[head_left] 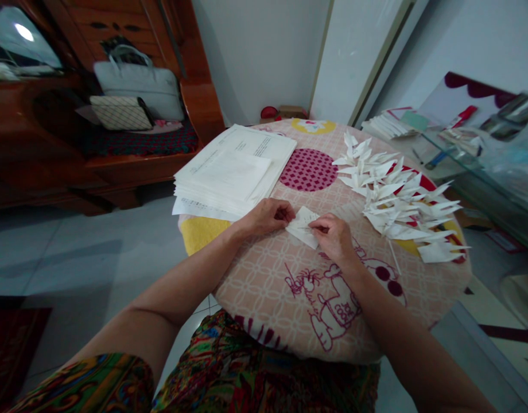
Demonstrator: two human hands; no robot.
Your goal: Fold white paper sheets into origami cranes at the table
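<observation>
Two hands point(268, 218) point(336, 236) holding white paper point(299, 232), edges partly covered, print point(307, 218) unreadable

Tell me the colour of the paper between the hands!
The paper is white with dark marks, best in head view.

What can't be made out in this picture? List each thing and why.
Head view:
Markings on the small white paper slip: too small; the right hand covers part.
Lower pages of the white printed paper stack: hidden within the pile.
Translucent plastic bag: cut off by right edge.

Hands point(266, 217) on small paper point(303, 220), stacked sheets point(229, 169), patterned tablecloth point(259, 281)
</observation>
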